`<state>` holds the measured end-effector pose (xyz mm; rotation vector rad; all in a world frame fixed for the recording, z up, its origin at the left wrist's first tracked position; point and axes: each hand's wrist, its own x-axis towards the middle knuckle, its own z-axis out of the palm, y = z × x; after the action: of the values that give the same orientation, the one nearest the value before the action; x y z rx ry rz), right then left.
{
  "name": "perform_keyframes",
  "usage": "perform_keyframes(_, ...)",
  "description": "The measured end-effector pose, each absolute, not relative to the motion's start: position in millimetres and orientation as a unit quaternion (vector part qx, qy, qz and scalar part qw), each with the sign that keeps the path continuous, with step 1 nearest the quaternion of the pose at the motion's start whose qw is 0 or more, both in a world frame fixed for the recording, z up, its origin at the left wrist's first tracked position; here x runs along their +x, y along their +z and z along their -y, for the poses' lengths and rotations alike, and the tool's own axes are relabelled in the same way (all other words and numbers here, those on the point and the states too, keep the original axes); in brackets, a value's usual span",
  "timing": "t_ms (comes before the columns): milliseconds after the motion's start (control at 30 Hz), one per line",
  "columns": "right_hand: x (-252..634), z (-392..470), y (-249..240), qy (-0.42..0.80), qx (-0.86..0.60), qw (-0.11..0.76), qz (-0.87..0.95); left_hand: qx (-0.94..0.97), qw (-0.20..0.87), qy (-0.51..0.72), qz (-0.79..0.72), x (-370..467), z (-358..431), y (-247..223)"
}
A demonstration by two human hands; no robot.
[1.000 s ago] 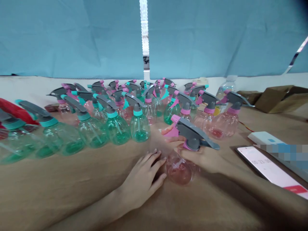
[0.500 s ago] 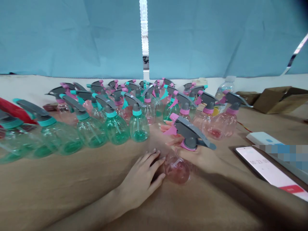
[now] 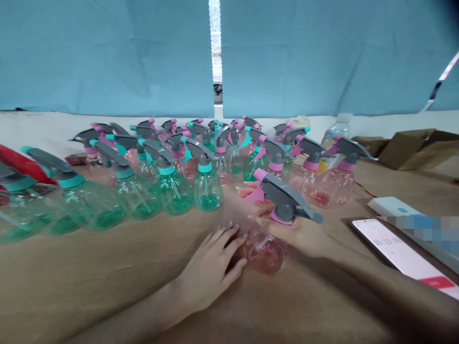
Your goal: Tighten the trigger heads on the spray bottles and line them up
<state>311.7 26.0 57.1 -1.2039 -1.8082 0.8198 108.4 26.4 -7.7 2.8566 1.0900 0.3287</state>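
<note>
A pink spray bottle [image 3: 266, 252] with a grey and pink trigger head stands on the wooden table in front of me. My right hand [image 3: 287, 231] is wrapped round its neck from behind and the right, fingers partly hidden by the trigger head. My left hand [image 3: 215, 263] lies palm down with its fingers apart on the table, just left of the bottle, the fingertips close to its side. Left of centre, a front row of green spray bottles [image 3: 208, 191] has turquoise collars. More pink spray bottles [image 3: 339, 184] stand behind my right hand.
On the right lie a phone [image 3: 398, 248] with a lit timer screen and a white box [image 3: 394, 206]. An open cardboard box [image 3: 412, 149] sits at the back right, near a clear bottle [image 3: 339, 128]. Something red [image 3: 21, 165] is at the far left. A blue cloth [image 3: 143, 57] hangs behind.
</note>
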Motion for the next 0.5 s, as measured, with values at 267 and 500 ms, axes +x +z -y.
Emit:
perform_keyframes(267,310.1,-25.4,60.0,0.322,-0.501,0.389,0.703,0.927,0.038,0.113,-0.355,108.7,-26.7,-7.7)
perform_keyframes(500,311.0,-25.2,55.6,0.335,-0.496,0.404,0.692,0.927,0.041,0.113,-0.354,108.1,-26.0,-7.8)
